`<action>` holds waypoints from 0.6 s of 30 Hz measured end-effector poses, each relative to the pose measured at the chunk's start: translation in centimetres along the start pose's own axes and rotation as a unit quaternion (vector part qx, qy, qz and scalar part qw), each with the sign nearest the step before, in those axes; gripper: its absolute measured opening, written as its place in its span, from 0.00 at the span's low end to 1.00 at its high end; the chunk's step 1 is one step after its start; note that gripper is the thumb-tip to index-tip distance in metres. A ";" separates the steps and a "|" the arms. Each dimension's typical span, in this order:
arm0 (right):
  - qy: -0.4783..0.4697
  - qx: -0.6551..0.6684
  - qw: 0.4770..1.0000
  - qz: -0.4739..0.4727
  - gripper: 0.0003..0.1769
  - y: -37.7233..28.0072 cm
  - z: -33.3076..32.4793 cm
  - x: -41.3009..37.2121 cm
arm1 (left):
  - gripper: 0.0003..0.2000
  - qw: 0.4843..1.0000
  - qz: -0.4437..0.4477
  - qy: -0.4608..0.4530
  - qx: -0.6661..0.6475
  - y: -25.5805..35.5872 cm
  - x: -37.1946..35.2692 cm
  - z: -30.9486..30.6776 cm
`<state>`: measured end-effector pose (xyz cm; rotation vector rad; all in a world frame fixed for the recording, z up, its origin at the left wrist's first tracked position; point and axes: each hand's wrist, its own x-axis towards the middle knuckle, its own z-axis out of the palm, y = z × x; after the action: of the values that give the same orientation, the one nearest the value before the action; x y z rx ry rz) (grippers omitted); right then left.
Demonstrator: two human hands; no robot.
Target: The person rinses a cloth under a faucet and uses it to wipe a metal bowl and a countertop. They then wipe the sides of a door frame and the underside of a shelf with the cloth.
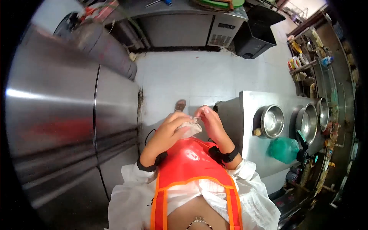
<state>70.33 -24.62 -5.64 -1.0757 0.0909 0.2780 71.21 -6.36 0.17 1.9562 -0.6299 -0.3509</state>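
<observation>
A small pale, crumpled piece (193, 129), like thin cloth or a plastic bag, is held in front of the red apron (184, 157). My left hand (170, 128) closes round its left side, with the fingers bent over it. At its upper right, the fingertips of my right hand (210, 122) pinch the gathered top edge. Both hands are close together at waist height, over the floor. I cannot make out whether the piece contains anything.
Steel cabinet doors (57, 126) stand on the left. To the right is a steel counter (251, 126) with metal bowls (273, 121) and a green plastic container (283, 150). A black bin (255, 38) and a low steel unit (176, 30) are ahead; cluttered shelves (310, 57) line the far right.
</observation>
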 end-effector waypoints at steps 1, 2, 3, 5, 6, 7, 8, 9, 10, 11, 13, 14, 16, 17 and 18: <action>0.009 -0.037 0.999 -0.008 0.16 -1.2 -0.5 2.2 | 0.10 0.998 -0.017 -0.020 -0.049 -0.7 3.2 -1.1; 0.018 -0.076 0.997 -0.015 0.15 -2.5 -1.1 4.3 | 0.10 0.994 -0.035 -0.039 -0.098 -1.2 6.3 -2.1; -0.001 -0.073 0.997 0.014 0.14 -3.4 -2.2 6.2 | 0.10 0.994 -0.025 -0.053 -0.095 -1.7 9.3 -2.7; 0.027 -0.134 0.990 -0.045 0.16 -5.7 -2.9 9.8 | 0.10 0.996 0.015 -0.024 -0.086 -2.7 15.2 -3.5; 0.046 -0.196 0.975 -0.091 0.21 -6.9 -3.5 11.6 | 0.10 0.995 0.026 -0.042 -0.082 -3.0 18.4 -3.8; 0.016 -0.144 0.987 -0.067 0.29 -8.3 -4.1 12.9 | 0.10 0.995 0.018 -0.033 -0.096 -3.1 21.5 -3.9; 0.037 -0.132 0.988 -0.072 0.29 -9.7 -4.4 13.9 | 0.10 0.994 0.008 -0.026 -0.110 -3.1 24.4 -3.8; 0.079 -0.093 0.987 -0.105 0.29 -11.0 -4.7 15.1 | 0.11 0.988 -0.014 -0.060 -0.140 -2.6 27.3 -3.6; 0.120 -0.056 0.981 -0.141 0.29 -12.3 -5.3 16.0 | 0.11 0.987 -0.009 -0.084 -0.134 -1.6 29.8 -3.1; 0.142 -0.048 0.977 -0.152 0.29 -13.7 -6.8 16.6 | 0.10 0.966 -0.062 -0.109 -0.226 -0.2 32.4 -2.4; 0.221 0.104 0.960 -0.134 0.30 -16.2 -10.8 16.8 | 0.09 0.931 -0.113 -0.153 -0.312 1.4 37.3 0.3; 0.234 0.106 0.956 -0.141 0.30 -17.1 -12.7 17.4 | 0.10 0.934 -0.079 -0.166 -0.306 1.9 39.4 2.0; 0.272 0.186 0.905 -0.269 0.31 -19.0 -16.9 18.3 | 0.10 0.934 -0.048 -0.181 -0.303 2.8 43.1 5.0; 0.281 0.189 0.902 -0.267 0.31 -20.3 -19.1 18.8 | 0.11 0.934 -0.021 -0.200 -0.294 3.5 45.2 6.4; 0.300 0.172 0.901 -0.261 0.29 -22.0 -21.5 19.2 | 0.11 0.934 0.011 -0.217 -0.284 4.4 47.3 7.7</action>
<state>96.02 -49.77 -1.04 -0.7628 0.3826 -0.5500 105.04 -40.56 1.90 1.3183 -0.7288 -0.8655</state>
